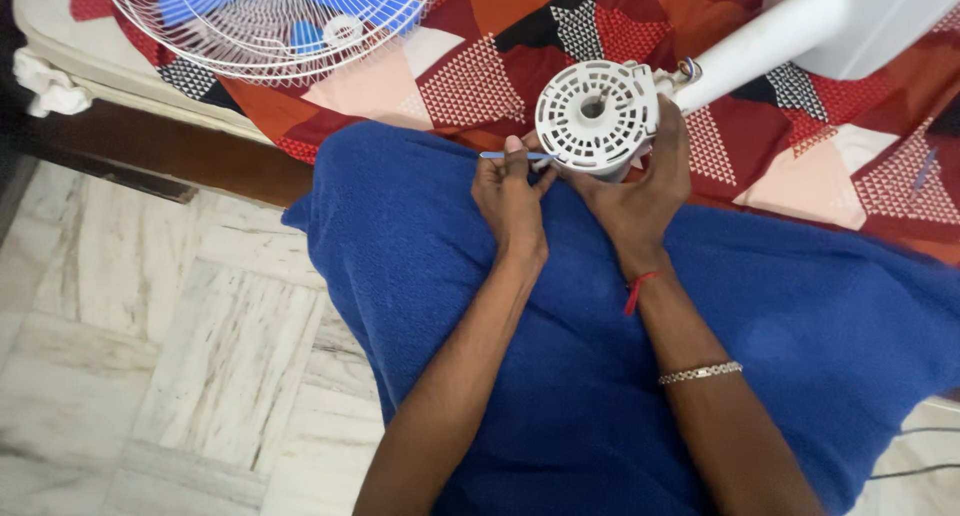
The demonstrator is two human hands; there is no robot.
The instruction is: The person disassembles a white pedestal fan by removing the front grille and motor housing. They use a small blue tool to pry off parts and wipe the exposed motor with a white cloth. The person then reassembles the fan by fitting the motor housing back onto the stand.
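Bracing the white fan motor housing [597,116] on the blue-draped lap, the right hand [640,191] cups its underside, steadying it; the left hand [510,196] pinches a thin blue tool [512,156], apparently a screwdriver, against its rim.

One head-worn camera looks steeply down, close over the lap.

Glossy white plastic motor housing [597,117]
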